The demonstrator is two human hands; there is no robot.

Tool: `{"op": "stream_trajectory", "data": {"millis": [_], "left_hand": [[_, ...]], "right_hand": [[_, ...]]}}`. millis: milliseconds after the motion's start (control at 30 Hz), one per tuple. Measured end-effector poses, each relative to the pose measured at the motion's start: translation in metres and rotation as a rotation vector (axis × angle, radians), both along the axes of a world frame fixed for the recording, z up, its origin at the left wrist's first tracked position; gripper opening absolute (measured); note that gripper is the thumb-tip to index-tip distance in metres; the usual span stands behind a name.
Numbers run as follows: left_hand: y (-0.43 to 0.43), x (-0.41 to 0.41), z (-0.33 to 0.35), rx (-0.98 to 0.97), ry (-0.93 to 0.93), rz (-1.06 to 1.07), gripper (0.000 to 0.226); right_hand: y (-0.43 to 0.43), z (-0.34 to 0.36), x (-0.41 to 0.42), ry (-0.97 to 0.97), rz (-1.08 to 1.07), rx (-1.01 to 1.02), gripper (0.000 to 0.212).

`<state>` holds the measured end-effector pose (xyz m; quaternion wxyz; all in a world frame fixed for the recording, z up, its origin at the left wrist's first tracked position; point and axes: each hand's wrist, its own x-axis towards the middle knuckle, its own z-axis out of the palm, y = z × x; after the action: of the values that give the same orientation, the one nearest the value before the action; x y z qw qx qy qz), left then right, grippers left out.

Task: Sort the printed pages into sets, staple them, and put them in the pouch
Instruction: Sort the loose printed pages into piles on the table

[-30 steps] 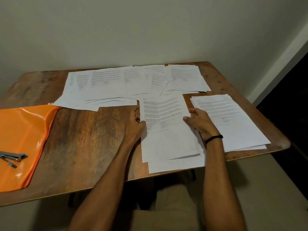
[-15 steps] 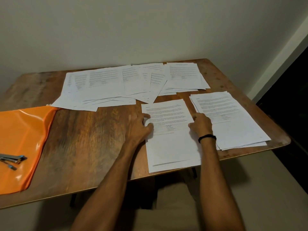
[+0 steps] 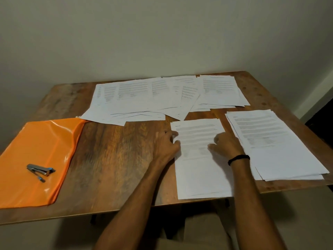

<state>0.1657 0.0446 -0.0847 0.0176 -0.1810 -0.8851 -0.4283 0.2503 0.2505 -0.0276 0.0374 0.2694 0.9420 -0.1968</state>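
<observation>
Since the earlier frame the fanned sheets under the hands have been squared into one near stack [image 3: 200, 170], and the right hand [image 3: 226, 144] has slid left onto its top page. It rests there, forefinger out, holding nothing. The left hand [image 3: 166, 143] touches the stack's left edge with curled fingers; cannot tell whether it pinches. The stack's long axis runs from the worktop's [image 3: 111, 159] near edge toward the wall. The stapler [image 3: 40, 170] lies on the orange pouch [image 3: 36, 150], well off to the left, so the left hand is nearer. Print on all pages is too blurred to read; no brands seen.
</observation>
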Motion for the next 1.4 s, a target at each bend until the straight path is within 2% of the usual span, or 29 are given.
{"op": "stream_trajectory", "data": {"millis": [167, 367, 467, 567, 667, 833, 1000, 1133, 1167, 1267, 1400], "left_hand": [[-0.012, -0.044, 0.008, 0.132, -0.057, 0.074, 0.018], [-0.025, -0.135, 0.023, 0.045, -0.066, 0.277, 0.040], [-0.028, -0.168, 0.024, -0.044, -0.066, 0.326, 0.043], [-0.030, -0.188, 0.016, -0.155, -0.028, 0.328, 0.048], [-0.027, -0.198, 0.004, -0.269, 0.002, 0.338, 0.050], [-0.025, -0.206, -0.011, -0.275, 0.012, 0.361, 0.053], [-0.024, -0.208, -0.012, -0.266, -0.005, 0.380, 0.056], [-0.024, -0.208, -0.012, -0.254, -0.010, 0.379, 0.055], [-0.024, -0.208, -0.012, -0.246, -0.016, 0.379, 0.055], [-0.024, -0.208, -0.010, -0.240, -0.026, 0.379, 0.054], [-0.026, -0.208, -0.008, -0.222, -0.031, 0.374, 0.054]], "right_hand": [[-0.009, 0.009, -0.038, 0.139, -0.063, -0.062, 0.033], [-0.040, 0.011, -0.136, 0.230, 0.042, -0.253, 0.026], [-0.056, 0.009, -0.183, 0.251, -0.011, -0.302, 0.039], [-0.061, -0.002, -0.222, 0.245, -0.075, -0.267, 0.055], [-0.062, -0.011, -0.252, 0.160, -0.112, -0.149, 0.074], [-0.059, -0.021, -0.280, 0.072, -0.143, 0.010, 0.090], [-0.051, -0.023, -0.286, 0.118, -0.183, -0.095, 0.085], [-0.041, -0.024, -0.292, 0.192, -0.137, -0.191, 0.055], [-0.041, -0.023, -0.293, 0.206, -0.127, -0.201, 0.053], [-0.047, -0.022, -0.294, 0.192, -0.115, -0.164, 0.068], [-0.056, -0.023, -0.295, 0.103, -0.109, 0.021, 0.071]]}}
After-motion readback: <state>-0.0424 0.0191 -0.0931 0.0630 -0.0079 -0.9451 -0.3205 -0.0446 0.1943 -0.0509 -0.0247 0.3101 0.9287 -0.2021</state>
